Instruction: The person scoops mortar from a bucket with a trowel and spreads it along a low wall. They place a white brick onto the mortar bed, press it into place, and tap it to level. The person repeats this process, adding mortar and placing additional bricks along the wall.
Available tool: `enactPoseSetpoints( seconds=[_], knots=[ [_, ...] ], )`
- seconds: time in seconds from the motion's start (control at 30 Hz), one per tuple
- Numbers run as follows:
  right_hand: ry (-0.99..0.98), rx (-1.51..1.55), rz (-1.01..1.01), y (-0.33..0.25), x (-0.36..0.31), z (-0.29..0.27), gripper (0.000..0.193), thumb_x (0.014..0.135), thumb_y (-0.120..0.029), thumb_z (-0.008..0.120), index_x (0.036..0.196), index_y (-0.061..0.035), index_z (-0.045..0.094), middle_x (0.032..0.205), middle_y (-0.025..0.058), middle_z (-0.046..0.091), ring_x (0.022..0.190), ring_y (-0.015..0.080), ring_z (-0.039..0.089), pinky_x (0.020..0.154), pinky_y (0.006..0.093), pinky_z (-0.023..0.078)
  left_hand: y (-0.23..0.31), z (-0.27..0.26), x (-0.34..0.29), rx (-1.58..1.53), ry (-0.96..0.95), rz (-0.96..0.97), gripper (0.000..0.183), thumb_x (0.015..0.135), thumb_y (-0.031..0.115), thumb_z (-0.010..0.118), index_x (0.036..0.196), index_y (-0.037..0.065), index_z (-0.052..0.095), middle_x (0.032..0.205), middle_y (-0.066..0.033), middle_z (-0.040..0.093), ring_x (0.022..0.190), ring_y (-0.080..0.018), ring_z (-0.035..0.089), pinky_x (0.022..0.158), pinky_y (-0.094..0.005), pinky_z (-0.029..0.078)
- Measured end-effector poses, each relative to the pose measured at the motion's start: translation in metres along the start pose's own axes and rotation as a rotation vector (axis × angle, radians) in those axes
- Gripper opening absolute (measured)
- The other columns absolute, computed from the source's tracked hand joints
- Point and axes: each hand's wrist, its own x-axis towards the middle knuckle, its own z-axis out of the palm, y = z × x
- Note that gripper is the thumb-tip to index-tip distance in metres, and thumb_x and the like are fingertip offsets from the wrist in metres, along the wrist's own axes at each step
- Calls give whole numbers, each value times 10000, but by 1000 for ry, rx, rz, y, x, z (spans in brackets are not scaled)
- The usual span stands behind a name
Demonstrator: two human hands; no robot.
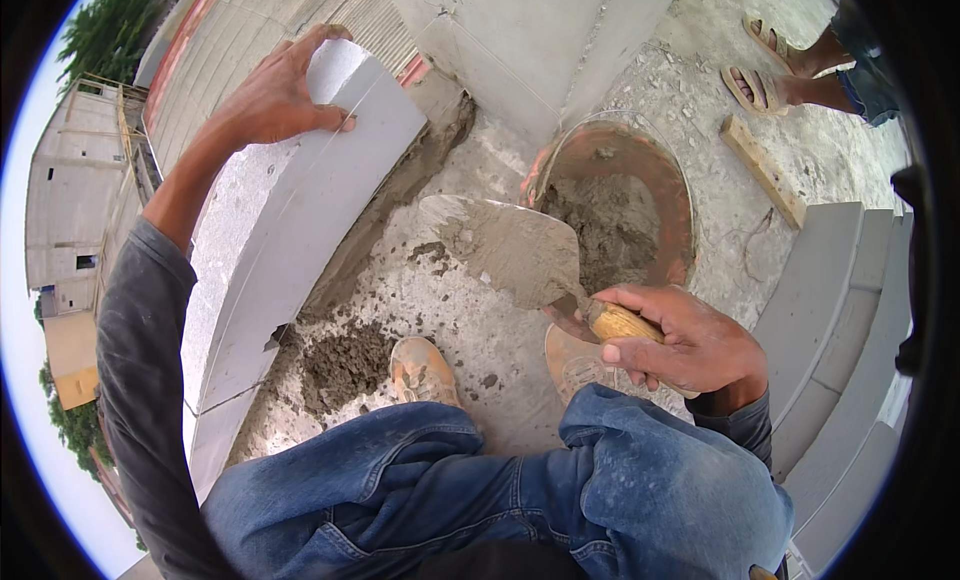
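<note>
My right hand [695,345] is closed round the wooden handle of the trowel [515,250], its mortar-smeared blade reaching left. Just beyond the blade, a reddish bucket [676,195] holds wet grey mortar [605,230] low inside, its upper wall streaked. My left hand [275,95] rests with thumb and fingers spread wide over the far end of the grey block wall [330,175]. Loose mortar [350,365] is heaped near left, by my shoe [424,370].

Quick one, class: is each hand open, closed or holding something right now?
Left hand: open, thumb and fingers spread, touching the top of the grey block.
Right hand: closed around the wooden handle of the trowel.
</note>
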Motion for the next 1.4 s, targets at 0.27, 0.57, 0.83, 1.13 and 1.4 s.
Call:
enactPoseSetpoints(
  seconds=[0.27, 0.57, 0.83, 1.13, 1.4],
  knots=[
    [401, -293, 35, -2, -57, -31, 486, 846, -204, 864, 1216, 52, 681, 828, 126, 722, 710, 172, 707, 669, 317, 541, 13, 2, -7, 49, -8, 2, 1060, 628, 389, 901, 1581, 271, 451, 1338, -190, 646, 1175, -405, 698, 1065, -533, 562],
    [564, -490, 228, -2, -61, -40, 453, 668, -116, 939, 1055, 32, 756, 824, 153, 756, 740, 191, 740, 707, 323, 560, 14, 7, -7, 7, -10, -14, 1063, 622, 407, 911, 1581, 290, 469, 1270, -157, 650, 1167, -420, 693, 1062, -571, 565],
    [570, -911, 177, 6, -37, -53, 458, 626, -173, 954, 1035, -45, 793, 901, 158, 787, 817, 352, 744, 774, 424, 560, 0, 6, -23, -235, 56, 22, 1078, 687, 467, 831, 1657, 259, 409, 1464, -278, 573, 1374, -483, 571, 1090, -698, 484],
    [648, -928, 76, -19, -31, -46, 683, 672, -299, 995, 1239, -36, 719, 1102, 173, 769, 1050, 354, 735, 944, 427, 548, -26, 1, -77, -376, 0, 15, 751, 1032, 582, 605, 1640, 170, 448, 1593, -210, 525, 1459, -406, 513, 1204, -584, 431],
    [275, -580, -568, -128, 82, -14, 403, 900, -242, 864, 1180, 16, 732, 1008, 136, 776, 891, 223, 751, 798, 333, 571, -32, 11, -75, -471, -11, -23, 809, 1008, 605, 619, 1680, 229, 372, 1624, -159, 486, 1523, -365, 430, 1254, -587, 362]
  ],
)
